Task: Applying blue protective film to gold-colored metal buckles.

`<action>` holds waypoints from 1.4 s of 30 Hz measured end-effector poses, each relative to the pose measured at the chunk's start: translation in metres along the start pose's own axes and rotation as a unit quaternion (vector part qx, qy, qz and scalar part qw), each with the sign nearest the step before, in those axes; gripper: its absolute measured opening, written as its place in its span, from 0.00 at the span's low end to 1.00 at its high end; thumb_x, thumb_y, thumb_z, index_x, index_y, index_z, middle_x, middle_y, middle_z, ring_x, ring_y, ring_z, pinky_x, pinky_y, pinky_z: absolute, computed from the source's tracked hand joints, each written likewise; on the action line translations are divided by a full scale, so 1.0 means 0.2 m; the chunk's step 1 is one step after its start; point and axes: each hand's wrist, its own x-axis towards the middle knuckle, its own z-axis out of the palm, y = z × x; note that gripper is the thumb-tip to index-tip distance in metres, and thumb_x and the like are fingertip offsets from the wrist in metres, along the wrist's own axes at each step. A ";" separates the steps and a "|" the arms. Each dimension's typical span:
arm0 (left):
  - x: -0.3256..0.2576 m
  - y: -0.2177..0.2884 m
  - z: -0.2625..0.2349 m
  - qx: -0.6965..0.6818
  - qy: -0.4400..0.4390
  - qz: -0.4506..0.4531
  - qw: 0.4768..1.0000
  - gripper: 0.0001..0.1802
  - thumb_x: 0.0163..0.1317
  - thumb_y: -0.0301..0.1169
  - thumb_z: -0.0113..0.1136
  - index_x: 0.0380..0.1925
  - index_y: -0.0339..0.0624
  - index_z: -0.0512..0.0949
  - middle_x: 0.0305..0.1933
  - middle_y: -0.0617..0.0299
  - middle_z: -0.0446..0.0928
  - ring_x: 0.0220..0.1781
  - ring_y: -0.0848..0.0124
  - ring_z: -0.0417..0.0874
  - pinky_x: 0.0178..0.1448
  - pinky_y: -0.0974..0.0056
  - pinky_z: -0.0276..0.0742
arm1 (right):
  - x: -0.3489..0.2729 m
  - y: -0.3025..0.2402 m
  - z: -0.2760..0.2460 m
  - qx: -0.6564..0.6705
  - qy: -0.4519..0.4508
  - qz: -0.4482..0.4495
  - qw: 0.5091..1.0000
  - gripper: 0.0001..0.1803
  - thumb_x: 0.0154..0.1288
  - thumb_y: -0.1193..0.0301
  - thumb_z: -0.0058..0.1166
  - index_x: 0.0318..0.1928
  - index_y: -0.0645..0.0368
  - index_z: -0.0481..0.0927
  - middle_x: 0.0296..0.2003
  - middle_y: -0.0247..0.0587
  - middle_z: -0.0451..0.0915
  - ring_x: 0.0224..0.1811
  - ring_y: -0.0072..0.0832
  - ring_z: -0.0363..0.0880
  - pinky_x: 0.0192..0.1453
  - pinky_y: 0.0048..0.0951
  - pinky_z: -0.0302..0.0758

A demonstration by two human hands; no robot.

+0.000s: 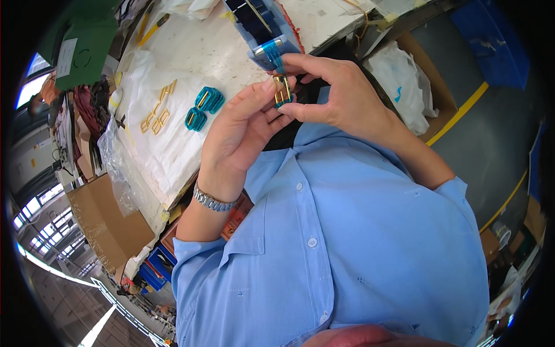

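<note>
A gold rectangular metal buckle (281, 92) with teal film at its lower end is held between my two hands near the table's edge. The thumb and fingers of my left hand (240, 118) pinch its left side. My right hand (352, 92) closes on it from the other side, with its thumb at the lower end and its index finger near the top. Just above, a teal translucent strip (273, 53) hangs over a metal bar of a light-blue tape dispenser (254, 43). Whether the strip joins the buckle is hidden by the fingers.
Several bare gold buckles (161, 118) lie on white sheeting (173, 156) at left. Beside them sit two stacks of teal-wrapped buckles (209, 99). A yellow cutter (155, 29) lies farther back. At right, an open cardboard box (433, 75) holds a white plastic bag (399, 75).
</note>
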 end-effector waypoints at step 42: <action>0.10 -0.27 0.06 0.483 0.175 0.571 0.640 0.15 0.62 0.17 0.78 0.48 0.34 0.86 0.39 0.58 0.87 0.33 0.73 0.85 0.39 0.70 0.82 | 0.02 -0.05 0.13 0.379 0.062 0.130 0.914 0.21 0.77 0.75 0.69 0.64 0.72 0.83 0.53 0.43 0.92 0.54 0.21 0.90 0.59 0.23 0.86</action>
